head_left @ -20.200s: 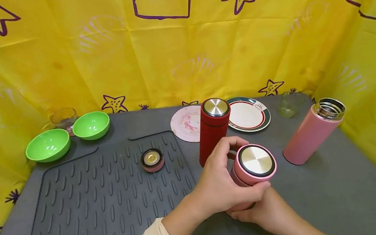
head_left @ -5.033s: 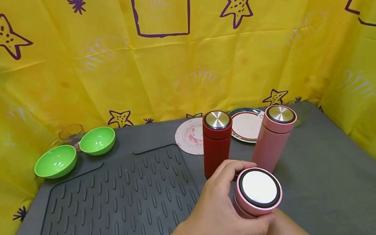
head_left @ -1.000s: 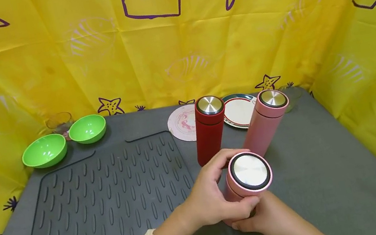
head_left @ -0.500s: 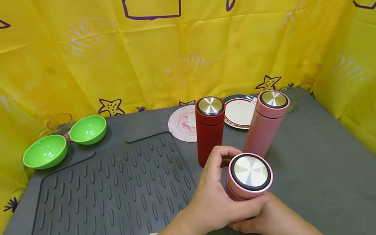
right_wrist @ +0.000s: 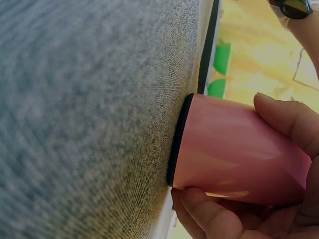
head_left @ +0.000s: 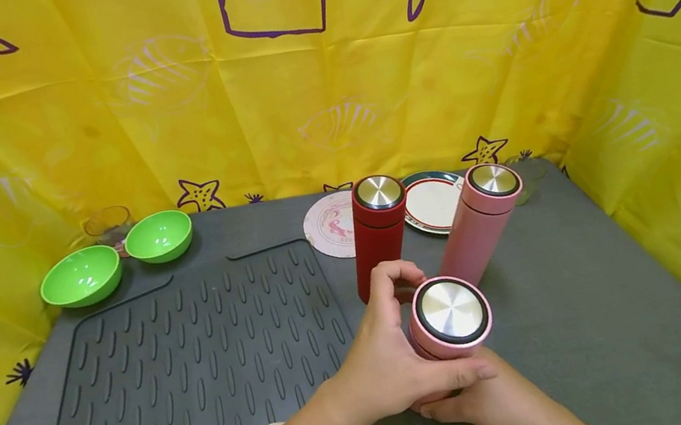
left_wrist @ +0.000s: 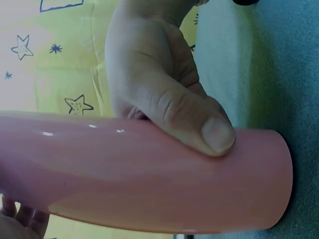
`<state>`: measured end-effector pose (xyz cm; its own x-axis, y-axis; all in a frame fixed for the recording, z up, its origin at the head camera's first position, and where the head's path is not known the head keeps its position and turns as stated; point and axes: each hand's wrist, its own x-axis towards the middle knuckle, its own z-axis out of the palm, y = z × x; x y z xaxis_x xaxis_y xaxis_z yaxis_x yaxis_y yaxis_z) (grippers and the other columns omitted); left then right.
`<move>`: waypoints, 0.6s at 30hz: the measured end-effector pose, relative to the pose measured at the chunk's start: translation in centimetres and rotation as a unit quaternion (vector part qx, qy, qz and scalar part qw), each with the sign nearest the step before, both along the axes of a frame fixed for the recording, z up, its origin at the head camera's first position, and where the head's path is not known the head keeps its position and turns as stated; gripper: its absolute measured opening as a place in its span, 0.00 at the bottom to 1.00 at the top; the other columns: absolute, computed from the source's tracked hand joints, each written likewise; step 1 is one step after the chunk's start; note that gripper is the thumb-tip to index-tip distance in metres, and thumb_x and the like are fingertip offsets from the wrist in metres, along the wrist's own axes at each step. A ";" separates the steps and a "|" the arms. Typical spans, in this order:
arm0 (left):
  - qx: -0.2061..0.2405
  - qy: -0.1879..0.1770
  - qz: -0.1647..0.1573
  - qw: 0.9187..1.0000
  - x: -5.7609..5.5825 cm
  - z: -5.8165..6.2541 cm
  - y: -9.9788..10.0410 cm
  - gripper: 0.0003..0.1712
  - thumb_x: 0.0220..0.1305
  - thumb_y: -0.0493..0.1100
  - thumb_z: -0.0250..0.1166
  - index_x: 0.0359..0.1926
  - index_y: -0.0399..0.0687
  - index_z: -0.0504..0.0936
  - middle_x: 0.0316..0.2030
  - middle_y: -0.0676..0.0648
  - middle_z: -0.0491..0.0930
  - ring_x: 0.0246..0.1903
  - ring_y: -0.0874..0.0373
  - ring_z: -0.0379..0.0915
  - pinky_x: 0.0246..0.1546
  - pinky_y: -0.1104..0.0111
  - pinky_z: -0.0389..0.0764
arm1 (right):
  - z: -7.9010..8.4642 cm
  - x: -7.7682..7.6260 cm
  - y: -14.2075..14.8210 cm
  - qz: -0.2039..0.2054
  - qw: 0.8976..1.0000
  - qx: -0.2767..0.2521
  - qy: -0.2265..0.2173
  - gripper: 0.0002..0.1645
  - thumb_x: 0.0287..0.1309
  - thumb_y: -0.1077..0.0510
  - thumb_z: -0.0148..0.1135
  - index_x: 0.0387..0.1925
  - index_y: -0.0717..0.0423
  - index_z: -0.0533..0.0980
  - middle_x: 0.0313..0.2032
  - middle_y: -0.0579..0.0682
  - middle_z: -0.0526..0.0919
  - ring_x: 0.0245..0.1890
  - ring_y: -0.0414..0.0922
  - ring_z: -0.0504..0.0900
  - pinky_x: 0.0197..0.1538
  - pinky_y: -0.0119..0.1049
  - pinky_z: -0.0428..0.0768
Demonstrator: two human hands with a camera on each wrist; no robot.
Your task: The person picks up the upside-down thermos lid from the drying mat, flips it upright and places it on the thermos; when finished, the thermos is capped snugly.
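Note:
In the head view a pink thermos with a steel-topped lid (head_left: 452,310) stands upright on the table before me. My left hand (head_left: 390,359) curls round the lid from the left, fingers behind and thumb in front. Lower down, my right hand (head_left: 497,401) grips the body. The left wrist view has the right hand's thumb (left_wrist: 199,124) across the pink thermos (left_wrist: 149,174), with left fingertips (left_wrist: 30,221) near its upper part. In the right wrist view the thermos (right_wrist: 234,149) has its black base against the table cloth, right fingers (right_wrist: 214,211) around it.
A red thermos (head_left: 378,251) and a second pink thermos (head_left: 477,234), both capped, stand just behind. Farther back are a pink round mat (head_left: 331,228), a plate (head_left: 435,203) and a glass (head_left: 530,183). A grey ridged mat (head_left: 205,373), two green bowls (head_left: 81,277) and another glass (head_left: 109,224) lie left.
Twenty seconds ago the second pink thermos stood uncapped farther right, its lid on the mat. Over the last second my left fingers shift left round the lid, thumb to the right; my right hand stays.

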<state>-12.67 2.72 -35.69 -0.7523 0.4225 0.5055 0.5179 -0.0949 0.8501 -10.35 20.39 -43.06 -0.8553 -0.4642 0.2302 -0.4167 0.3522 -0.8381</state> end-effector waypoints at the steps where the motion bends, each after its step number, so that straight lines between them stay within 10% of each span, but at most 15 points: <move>1: 0.002 0.000 0.008 1.000 0.1 0.0 0.1 0.48 0.39 0.41 0.82 0.55 0.53 0.59 0.51 0.54 0.69 0.55 0.58 0.69 0.57 0.62 0.69 | 0.0 0.0 0.0 -0.002 1.000 -0.002 -0.007 0.27 0.44 0.57 0.79 0.47 0.47 0.76 0.39 0.38 0.82 0.37 0.38 0.80 0.43 0.35 0.79; 9: -0.007 0.068 -0.036 0.997 -0.5 0.2 -0.6 0.41 0.46 0.37 0.72 0.63 0.48 0.67 0.53 0.52 0.75 0.53 0.58 0.71 0.54 0.62 0.74 | -0.3 0.2 -0.1 0.003 0.999 -0.032 -0.038 0.29 0.42 0.61 0.78 0.48 0.50 0.75 0.39 0.42 0.83 0.37 0.42 0.81 0.44 0.36 0.79; 18: -0.011 0.017 -0.009 1.000 -0.4 0.1 -0.3 0.45 0.40 0.41 0.81 0.56 0.54 0.62 0.51 0.54 0.69 0.55 0.58 0.68 0.55 0.62 0.72 | 0.0 0.1 -0.1 0.009 0.999 -0.023 -0.025 0.27 0.45 0.61 0.78 0.47 0.44 0.76 0.39 0.40 0.83 0.37 0.41 0.81 0.44 0.35 0.79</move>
<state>-13.07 2.41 -35.57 -0.7264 0.4472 0.5219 0.5455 -0.0868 0.8336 -10.26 20.27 -43.10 -0.8574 -0.4700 0.2096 -0.3805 0.3048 -0.8731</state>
